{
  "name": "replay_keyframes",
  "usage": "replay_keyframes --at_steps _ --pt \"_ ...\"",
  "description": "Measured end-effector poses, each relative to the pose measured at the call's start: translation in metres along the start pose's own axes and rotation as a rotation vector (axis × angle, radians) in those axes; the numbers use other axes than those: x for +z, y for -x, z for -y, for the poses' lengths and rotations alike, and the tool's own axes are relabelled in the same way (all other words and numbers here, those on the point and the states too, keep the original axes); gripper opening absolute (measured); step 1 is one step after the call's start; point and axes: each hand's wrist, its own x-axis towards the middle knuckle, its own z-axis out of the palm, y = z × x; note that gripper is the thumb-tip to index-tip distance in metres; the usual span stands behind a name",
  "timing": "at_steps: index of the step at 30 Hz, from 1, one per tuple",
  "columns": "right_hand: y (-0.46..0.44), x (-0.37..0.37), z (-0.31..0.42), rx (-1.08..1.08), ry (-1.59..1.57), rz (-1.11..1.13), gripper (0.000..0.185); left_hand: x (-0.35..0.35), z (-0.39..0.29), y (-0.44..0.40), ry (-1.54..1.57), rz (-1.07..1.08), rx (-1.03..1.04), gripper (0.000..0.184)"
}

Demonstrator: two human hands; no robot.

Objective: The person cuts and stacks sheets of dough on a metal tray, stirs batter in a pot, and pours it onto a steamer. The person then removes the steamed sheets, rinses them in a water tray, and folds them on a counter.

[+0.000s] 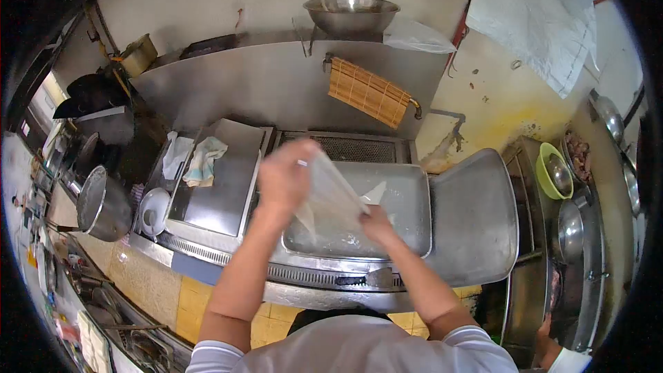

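A thin, translucent white sheet (330, 190), perhaps a plastic bag, is stretched between my two hands above a shallow metal tray (427, 235). My left hand (284, 176), raised and smeared by motion, is closed on its upper left corner. Lower and to the right, my right hand (378, 226) pinches the other end. The tray appears to contain cloudy liquid, and a pale pointed piece (375, 192) shows near my right hand. I cannot tell whether that piece belongs to the sheet.
A large metal lid or tray (476, 221) leans at the right. In front lies a dark-handled scraper (378, 278). Cloths (204, 160) rest on the steel counter at left, near a pot (103, 204). Another person's hand (548, 349) shows at lower right.
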Motion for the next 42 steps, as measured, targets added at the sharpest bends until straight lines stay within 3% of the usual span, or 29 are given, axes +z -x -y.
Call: replay_keyframes --at_steps 1,3,4,6,8,10,13,14,15,16,17,20,22,25,27,28,30,33,35,37,39,40,41,42 --pt "-0.009 -0.009 -0.058 0.046 0.091 -0.099 0.027 -0.014 0.016 -0.007 0.056 -0.093 -0.049 0.025" --pt "0.003 -0.061 -0.067 0.078 0.245 0.044 0.03 -0.012 0.03 0.003 -0.024 -0.06 -0.094 0.025" --pt "0.006 -0.068 -0.053 0.011 0.231 0.025 0.031 -0.009 0.036 0.01 -0.062 -0.042 -0.116 0.025" --pt "0.006 -0.079 -0.011 -0.12 0.205 -0.016 0.032 0.023 0.034 0.034 -0.082 0.043 0.027 0.028" --pt "-0.002 -0.054 0.049 -0.498 -0.077 -0.212 0.031 0.055 0.016 0.054 -0.052 0.155 0.122 0.031" --pt "0.003 -0.036 0.096 -0.26 -0.426 0.004 0.03 0.057 -0.001 0.053 -0.022 0.179 0.164 0.032" --pt "0.005 -0.016 0.061 -0.175 -0.123 0.051 0.025 0.029 0.0 0.009 -0.016 0.011 0.208 0.031" --pt "0.005 -0.021 0.027 -0.06 -0.047 0.007 0.024 0.013 0.008 -0.004 0.176 -0.066 0.064 0.032" --pt "0.003 -0.036 -0.012 0.051 0.032 -0.034 0.023 -0.009 0.0 -0.017 0.11 -0.131 -0.026 0.034" --pt "0.002 -0.054 -0.041 0.036 0.166 -0.048 0.024 -0.02 -0.001 -0.02 0.076 -0.114 -0.148 0.034" --pt "0.001 -0.063 -0.055 0.022 0.297 -0.062 0.026 -0.013 0.014 -0.01 0.069 -0.109 -0.101 0.033" --pt "0.003 -0.074 0.009 -0.128 0.131 -0.117 0.033 0.027 0.03 0.024 0.022 0.001 0.087 0.032" --pt "-0.004 -0.057 0.079 -0.394 -0.283 -0.145 0.033 0.047 0.006 0.042 -0.03 0.224 0.07 0.027" --pt "0.006 -0.031 0.113 -0.046 -0.428 0.113 0.029 0.047 -0.002 0.035 0.057 0.225 0.16 0.032" --pt "-0.007 -0.025 0.039 -0.141 -0.059 -0.011 0.028 0.023 0.017 0.011 -0.02 0.086 0.081 0.031" --pt "-0.012 -0.027 -0.009 -0.185 0.131 -0.067 0.027 0.005 0.024 -0.001 0.159 -0.008 0.001 0.031" --pt "-0.009 -0.052 -0.074 0.099 0.237 -0.032 0.028 -0.009 0.026 -0.004 0.107 -0.067 -0.08 0.033" --pt "0.005 -0.078 -0.017 0.061 0.212 0.005 0.029 0.01 0.034 0.016 0.01 0.01 -0.009 0.034" --pt "0.001 -0.059 0.046 -0.361 -0.088 -0.146 0.029 0.04 0.028 0.035 -0.015 0.108 0.163 0.032" --pt "0.012 -0.044 0.133 -0.381 -0.466 -0.123 0.023 0.052 0.007 0.04 -0.006 0.214 0.186 0.03" --pt "0.011 -0.037 0.118 -0.241 -0.3 -0.038 0.019 0.04 -0.009 0.035 -0.038 0.291 0.14 0.033" --pt "0.007 -0.028 0.104 -0.171 -0.218 0.005 0.017 0.028 0.001 0.025 -0.017 0.196 0.168 0.032" --pt "-0.003 -0.031 0.059 -0.177 -0.018 -0.062 0.02 0.012 0.013 0.012 0.001 0.091 0.191 0.032" --pt "-0.011 -0.031 -0.001 -0.151 0.039 -0.128 0.02 -0.004 0.024 0.006 0.119 0.031 0.025 0.031"
